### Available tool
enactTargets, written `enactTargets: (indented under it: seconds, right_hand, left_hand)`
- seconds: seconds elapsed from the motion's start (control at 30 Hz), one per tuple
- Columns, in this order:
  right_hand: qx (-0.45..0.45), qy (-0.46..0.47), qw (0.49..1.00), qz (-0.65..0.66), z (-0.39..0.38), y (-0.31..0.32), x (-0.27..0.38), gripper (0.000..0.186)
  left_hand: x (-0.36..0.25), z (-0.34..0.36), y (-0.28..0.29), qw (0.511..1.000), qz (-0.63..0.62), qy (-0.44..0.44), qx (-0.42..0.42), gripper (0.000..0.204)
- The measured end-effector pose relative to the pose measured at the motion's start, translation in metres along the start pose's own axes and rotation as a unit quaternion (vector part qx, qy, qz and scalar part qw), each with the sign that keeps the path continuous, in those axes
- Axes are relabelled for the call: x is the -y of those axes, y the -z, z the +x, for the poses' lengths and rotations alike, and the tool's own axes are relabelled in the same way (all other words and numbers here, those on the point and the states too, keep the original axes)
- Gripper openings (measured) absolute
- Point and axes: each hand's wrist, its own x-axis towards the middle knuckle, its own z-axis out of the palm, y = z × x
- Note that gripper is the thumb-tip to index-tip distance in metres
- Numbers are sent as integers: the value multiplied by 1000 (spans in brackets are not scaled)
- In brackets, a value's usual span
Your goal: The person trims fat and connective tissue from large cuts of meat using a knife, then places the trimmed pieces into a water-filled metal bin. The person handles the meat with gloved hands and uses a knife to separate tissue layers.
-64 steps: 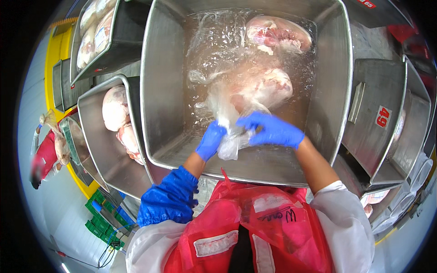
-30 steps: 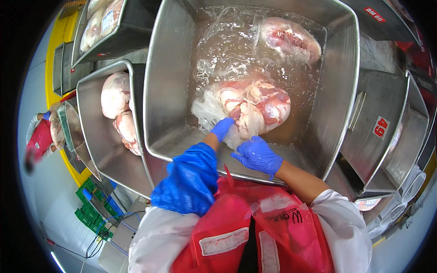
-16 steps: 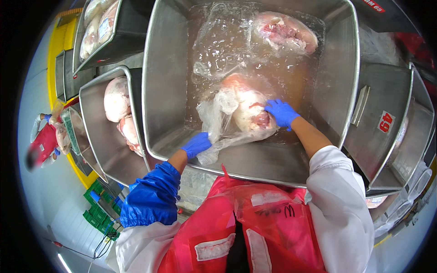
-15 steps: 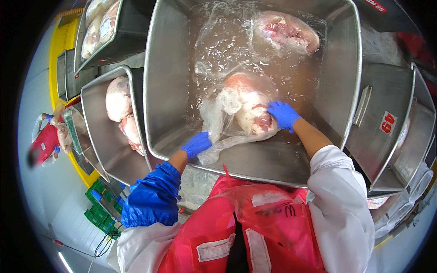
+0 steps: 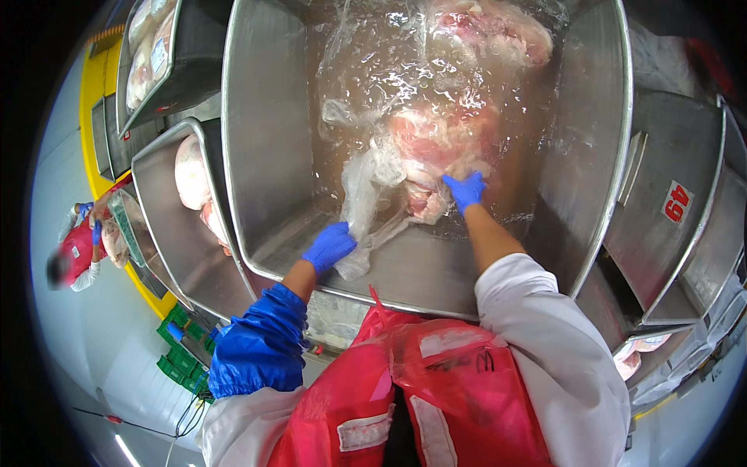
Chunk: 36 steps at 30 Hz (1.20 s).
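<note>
My gloved left hand is closed on a clear plastic bag by the tub's near wall. The bag stretches from this hand up to a large pink and white piece of meat lying partly in the cloudy liquid. On the near right side of that meat, my gloved right hand grips its edge, with the fingertips partly hidden against it. A second piece of meat lies at the far right of the metal tub.
More metal tubs flank mine: one at left holds meat, and another stands at right. Farther left is a co-worker in a red apron, near green crates. The tub's near rim runs in front of my apron.
The near meat has turned and shifted, with more pink surface showing and the liquid stirred. My right hand has moved left along it. My left hand keeps hold of the bag.
</note>
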Motion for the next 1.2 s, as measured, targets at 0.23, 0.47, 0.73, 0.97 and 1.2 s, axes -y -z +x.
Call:
enactTargets:
  seconds: [0.23, 0.47, 0.73, 0.97, 1.2]
  right_hand:
    - [209, 400, 837, -309, 12, -14, 28, 18]
    - [236, 295, 913, 155, 52, 124, 234, 17]
    - [60, 464, 882, 51, 26, 34, 114, 34]
    - [99, 640, 700, -302, -47, -2, 40, 20]
    - [310, 418, 775, -358, -59, 49, 40, 16]
  left_hand:
    - [-10, 11, -2, 998, 38, -7, -41, 33]
    - [0, 12, 1, 985, 141, -15, -96, 18]
    - [18, -2, 11, 970, -212, 39, -115, 38]
    - [-41, -28, 58, 921, -372, 52, -104, 41]
    - [-30, -28, 81, 876, -429, 85, -203, 38]
